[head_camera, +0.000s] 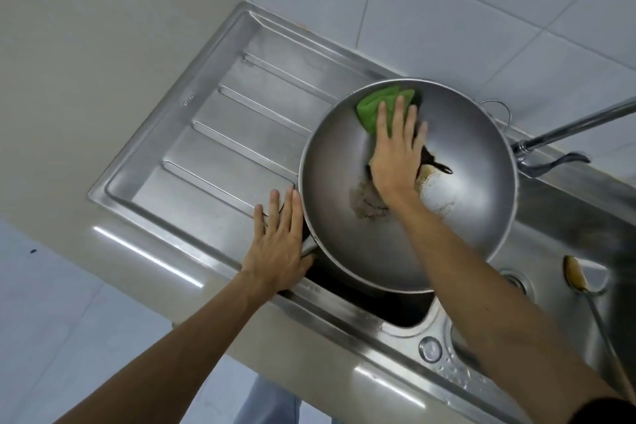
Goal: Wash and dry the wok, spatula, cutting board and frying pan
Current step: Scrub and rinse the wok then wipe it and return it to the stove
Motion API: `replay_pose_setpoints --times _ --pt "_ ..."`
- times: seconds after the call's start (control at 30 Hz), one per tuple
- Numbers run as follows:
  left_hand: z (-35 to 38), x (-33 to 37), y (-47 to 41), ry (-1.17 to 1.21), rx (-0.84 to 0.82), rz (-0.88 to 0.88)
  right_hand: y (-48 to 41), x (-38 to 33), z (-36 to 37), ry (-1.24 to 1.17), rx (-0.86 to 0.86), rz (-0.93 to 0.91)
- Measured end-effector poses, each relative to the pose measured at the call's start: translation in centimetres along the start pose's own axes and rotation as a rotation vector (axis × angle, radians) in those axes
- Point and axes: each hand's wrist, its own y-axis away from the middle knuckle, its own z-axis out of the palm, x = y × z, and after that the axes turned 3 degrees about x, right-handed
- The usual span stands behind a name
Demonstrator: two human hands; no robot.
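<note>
**A:** Where's the wok (464, 200)?

**B:** In the steel sink (344, 317), tipped up so its bowl faces the camera. Its left rim reaches over the edge of the ribbed drainboard (213, 134).

**A:** And the right hand (395, 162)?

**B:** It lies flat inside the wok, fingers straight and slightly spread, and presses a green cloth (373, 107) against the upper inner wall. Nothing is gripped; the cloth is pinned under the palm and fingers.

**A:** Left hand (278, 244)?

**B:** It is also flat with straight fingers, laid against the wok's outer left rim at the sink's front edge. The thumb sits low by the rim, and I cannot tell whether it hooks anything.

**A:** Is the wok clean?

**B:** No. There is a brownish crusted patch (368, 205) near the middle, and a dark streak (437, 165) just right of the right hand.

**A:** Anything else in the basin?

**B:** The spatula (575, 277) lies at the right of the sink, apart from the wok. Its head is stained brown and its long handle runs toward the lower right. The faucet (568, 129) reaches in from the right, above the wok's far rim. The beige desk (69, 79) surrounds the sink.
</note>
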Motion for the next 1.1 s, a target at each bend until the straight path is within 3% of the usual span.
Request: replay_pose_setpoints --times 0.1,0.2,0.33,0.47,0.6,0.83,0.97,1.1 --pt "0.1 0.3 -0.4 0.022 -0.003 -0.011 -2.1 6.0 -1.3 0.102 -0.008 0.066" --pt "0.5 0.9 -0.6 0.004 0.007 -0.013 -1.3 6.4 -1.4 0.092 -0.063 0.077" --pt "0.6 0.8 -0.7 -0.021 0.019 -0.010 -0.7 -0.7 -1.3 -0.282 -0.115 0.298" --pt "0.5 1.2 -0.8 -0.042 0.018 -0.033 4.6 -7.6 -2.2 -0.739 -0.305 0.067" --pt "0.3 1.6 -0.8 -0.052 0.018 -0.028 10.6 -6.7 -4.1 -0.880 -0.460 -0.225" --pt "0.2 1.7 -0.8 -0.082 0.029 -0.050 7.2 -7.2 -2.6 -0.648 -0.248 -0.372" --pt "0.0 1.7 -0.8 -0.046 0.026 -0.058 -0.8 -7.2 -1.6 -0.430 -0.106 -0.202" --pt "0.1 1.9 -1.0 -0.028 0.008 -0.061 -6.2 -2.4 -1.5 -0.252 -0.034 0.120"
